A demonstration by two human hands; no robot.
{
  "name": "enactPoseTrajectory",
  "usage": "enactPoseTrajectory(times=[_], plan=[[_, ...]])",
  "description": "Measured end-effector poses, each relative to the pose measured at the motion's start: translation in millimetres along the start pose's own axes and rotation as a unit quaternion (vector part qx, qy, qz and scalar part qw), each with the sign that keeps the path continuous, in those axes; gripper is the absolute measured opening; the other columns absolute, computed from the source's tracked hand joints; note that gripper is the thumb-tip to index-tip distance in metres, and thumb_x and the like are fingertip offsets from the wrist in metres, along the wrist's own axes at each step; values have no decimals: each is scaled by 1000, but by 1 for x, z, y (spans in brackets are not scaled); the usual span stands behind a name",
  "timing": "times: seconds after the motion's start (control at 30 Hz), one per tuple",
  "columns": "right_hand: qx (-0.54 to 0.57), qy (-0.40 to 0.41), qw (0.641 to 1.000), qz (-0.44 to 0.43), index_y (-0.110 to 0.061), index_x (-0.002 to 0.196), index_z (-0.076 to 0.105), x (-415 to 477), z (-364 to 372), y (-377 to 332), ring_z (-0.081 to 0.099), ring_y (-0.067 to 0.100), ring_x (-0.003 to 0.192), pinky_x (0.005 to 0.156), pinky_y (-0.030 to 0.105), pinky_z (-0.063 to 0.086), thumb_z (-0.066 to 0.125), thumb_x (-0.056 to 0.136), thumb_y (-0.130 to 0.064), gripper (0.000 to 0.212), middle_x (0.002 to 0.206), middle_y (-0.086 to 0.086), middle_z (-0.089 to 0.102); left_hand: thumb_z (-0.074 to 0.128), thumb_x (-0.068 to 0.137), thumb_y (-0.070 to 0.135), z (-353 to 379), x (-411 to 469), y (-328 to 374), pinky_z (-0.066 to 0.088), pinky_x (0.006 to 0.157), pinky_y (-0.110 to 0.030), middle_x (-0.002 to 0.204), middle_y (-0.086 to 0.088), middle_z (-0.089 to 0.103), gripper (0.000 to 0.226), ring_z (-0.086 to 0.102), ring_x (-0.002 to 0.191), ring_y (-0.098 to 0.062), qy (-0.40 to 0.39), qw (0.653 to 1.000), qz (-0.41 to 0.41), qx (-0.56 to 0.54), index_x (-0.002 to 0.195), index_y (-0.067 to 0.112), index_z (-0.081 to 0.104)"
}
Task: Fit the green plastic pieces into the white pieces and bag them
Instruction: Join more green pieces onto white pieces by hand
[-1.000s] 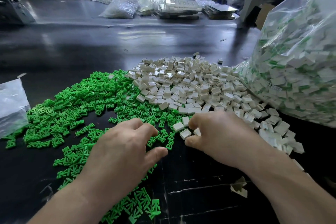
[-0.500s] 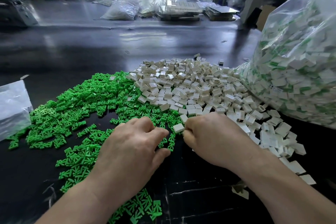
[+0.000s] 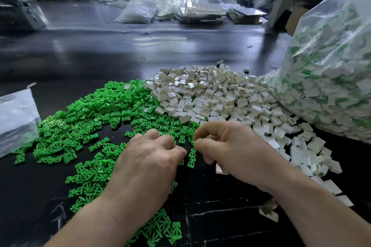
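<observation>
A heap of small green plastic pieces [image 3: 90, 118] covers the dark table's left and centre. Directly to its right lies a heap of white square pieces [image 3: 210, 96]. My left hand [image 3: 148, 166] rests knuckles-up at the near edge of the green heap. Its fingers curl down, thumb against the forefinger, and what they hold is hidden. My right hand [image 3: 230, 150] is curled into a loose fist at the near edge of the white heap. It holds white pieces, and one white piece [image 3: 220, 168] peeks out beneath it. A large clear bag [image 3: 331, 76] of fitted white-and-green pieces stands at the right.
A smaller clear plastic bag [image 3: 16, 118] lies at the left edge. Bare glossy black table [image 3: 100, 56] stretches behind the heaps. Bags, trays and boxes [image 3: 200, 12] crowd the far edge. A crumpled scrap [image 3: 269, 210] sits by my right forearm.
My right hand has closed over the loose white pieces that lay in front of it, and they are no longer on the table. My left hand's fingers have curled tighter on the green pieces.
</observation>
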State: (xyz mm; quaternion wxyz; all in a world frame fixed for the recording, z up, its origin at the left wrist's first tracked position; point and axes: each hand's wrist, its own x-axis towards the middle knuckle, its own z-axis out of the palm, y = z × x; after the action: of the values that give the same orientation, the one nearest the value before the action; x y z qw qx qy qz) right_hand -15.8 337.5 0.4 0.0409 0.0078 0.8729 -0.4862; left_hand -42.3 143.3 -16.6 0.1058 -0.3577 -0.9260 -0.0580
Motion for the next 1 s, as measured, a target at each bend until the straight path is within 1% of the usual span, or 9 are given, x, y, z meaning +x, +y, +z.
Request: enactPoseTrajectory(times=[0.1,0.2,0.33,0.4,0.6,0.7,0.77,0.9,1.0], plan=[[243,-56,967,51,-27,85,75,2,0,-3,43,11,41,35,18,31,68,87,-15,14,70,5,64,76,75,19,0,-1,-1,40,64,-32,76,9,59,15,47,73,-17,-14,1000,-8,15,85,28,71],[328,-78,939,75,-26,82,76,3,3,-6,44,11,42,34,16,30,70,93,-18,14,71,6,63,74,79,23,-2,-2,-5,45,65,-34,73,8,58,6,49,71,-18,10,1000,-10,0,80,26,69],[357,-53,928,98,-15,96,71,6,8,-3,45,12,42,34,18,29,68,93,-9,7,70,6,61,56,85,44,0,-2,-6,44,71,-37,78,9,59,21,50,77,-18,19,1000,-7,9,88,29,71],[350,-46,930,105,-10,107,66,6,9,-2,46,11,43,33,18,30,68,92,-6,16,69,6,62,51,84,51,0,-2,-3,42,72,-37,80,11,58,29,49,79,-18,10,1000,-6,16,90,32,71],[361,-45,929,67,-14,87,74,5,9,-4,48,11,44,34,19,33,72,89,-4,10,74,8,63,72,78,38,-1,-1,-1,38,71,-33,79,15,57,15,49,78,-14,36,998,-14,-50,83,31,61],[344,-48,937,40,-21,86,77,4,10,-4,48,13,46,34,20,34,78,84,-10,11,82,18,61,68,82,38,-3,-3,-4,38,66,-17,74,18,59,11,53,74,-2,73,981,-67,-165,82,33,58],[325,-54,944,24,-23,88,76,3,10,-5,47,15,47,35,21,34,79,81,-16,10,86,23,60,66,82,46,-6,-4,-8,46,53,-17,74,14,64,11,58,66,-4,98,936,-131,-313,83,37,60],[308,-70,949,2,-23,89,74,2,10,-6,45,17,48,36,21,35,77,82,-20,8,92,38,60,69,75,44,-8,-3,-10,57,59,-26,79,-2,73,18,69,70,-16,104,787,-191,-578,88,31,69],[318,-78,945,-1,-25,88,76,1,11,-8,46,15,47,36,21,35,76,82,-24,7,82,21,65,78,80,27,-4,-2,-7,54,58,-25,79,-10,72,12,70,73,-23,87,689,-205,-689,91,24,72]])
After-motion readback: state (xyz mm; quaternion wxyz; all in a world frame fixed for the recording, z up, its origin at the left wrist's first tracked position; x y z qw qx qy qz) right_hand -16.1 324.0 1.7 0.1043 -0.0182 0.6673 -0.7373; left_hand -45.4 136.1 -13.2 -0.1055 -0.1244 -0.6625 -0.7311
